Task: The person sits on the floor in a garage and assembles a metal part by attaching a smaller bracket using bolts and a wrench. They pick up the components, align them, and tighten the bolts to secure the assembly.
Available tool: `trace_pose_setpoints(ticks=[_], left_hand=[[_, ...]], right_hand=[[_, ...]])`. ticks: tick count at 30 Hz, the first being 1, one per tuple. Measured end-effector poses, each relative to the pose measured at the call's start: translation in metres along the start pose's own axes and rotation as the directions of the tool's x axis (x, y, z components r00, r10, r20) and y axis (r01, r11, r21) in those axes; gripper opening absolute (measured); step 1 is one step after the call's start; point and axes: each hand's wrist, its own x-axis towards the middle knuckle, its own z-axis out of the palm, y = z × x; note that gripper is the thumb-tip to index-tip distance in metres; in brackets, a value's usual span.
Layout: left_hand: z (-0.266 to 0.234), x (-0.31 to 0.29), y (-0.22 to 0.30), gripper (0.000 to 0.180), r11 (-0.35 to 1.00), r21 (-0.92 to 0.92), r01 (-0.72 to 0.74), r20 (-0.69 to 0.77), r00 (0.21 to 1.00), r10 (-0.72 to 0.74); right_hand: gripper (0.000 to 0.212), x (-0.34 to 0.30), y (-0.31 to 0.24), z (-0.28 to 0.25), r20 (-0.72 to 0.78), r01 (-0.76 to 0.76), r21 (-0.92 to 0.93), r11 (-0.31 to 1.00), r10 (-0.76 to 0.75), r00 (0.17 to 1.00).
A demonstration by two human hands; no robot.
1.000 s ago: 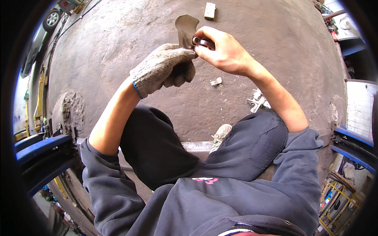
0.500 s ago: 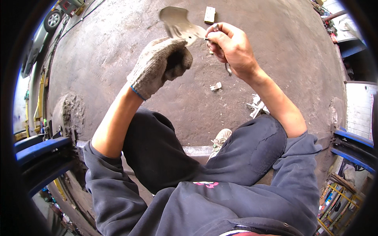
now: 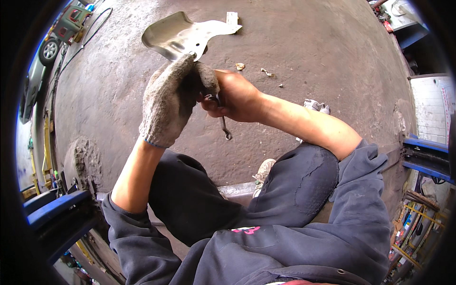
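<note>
In a grey knitted work glove, my left hand is closed on a curved, beige-silver sheet-metal plate with holes in it. The plate's broad, bent end points to the far left and a narrow tab reaches right. My bare right hand is closed right against the glove's fingers. Out from under it hangs a slim metal wrench with a ring end. The spot where the fingers of both hands meet is partly hidden by the glove, so any small part there cannot be made out.
Beyond the plate's tab a small white box lies on the stained concrete floor. Small scraps are scattered nearer. Past my right forearm sits a whitish metal part. Blue steel arms flank me; a car wheel shows far left.
The plate has swung left and now shows its broad side. My right hand has come left and down, against the gloved left hand, with the wrench still in it.
</note>
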Motion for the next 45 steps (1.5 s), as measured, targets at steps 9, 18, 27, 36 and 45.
trace_pose_setpoints(ticks=[9,18,27,36,45], left_hand=[[-0.057,-0.003,0.019,0.027,0.944,-0.322,-0.076,-0.114,0.993,0.041],[-0.063,-0.022,0.043,0.027,0.995,-0.056,-0.087,-0.065,0.994,0.083],[-0.084,-0.024,0.049,0.032,0.998,-0.053,-0.033,-0.098,0.995,0.027],[-0.078,-0.054,0.053,0.063,0.997,0.073,0.036,-0.371,0.928,-0.006],[-0.064,-0.086,0.051,0.062,0.988,0.069,0.139,-0.514,0.854,-0.084]], right_hand=[[0.015,0.025,0.002,-0.177,-0.407,-0.118,-0.536,0.836,-0.133,0.904],[0.016,0.002,0.085,-0.364,-0.801,-0.141,-0.078,0.987,0.022,0.598],[0.024,0.019,0.07,-0.397,-0.843,-0.313,-0.408,0.857,-0.223,0.489],[0.025,0.022,0.061,-0.435,-0.519,-0.419,-0.85,0.321,-0.647,0.558],[0.027,0.034,0.057,-0.414,-0.524,-0.582,-0.807,0.095,-0.569,0.634]])
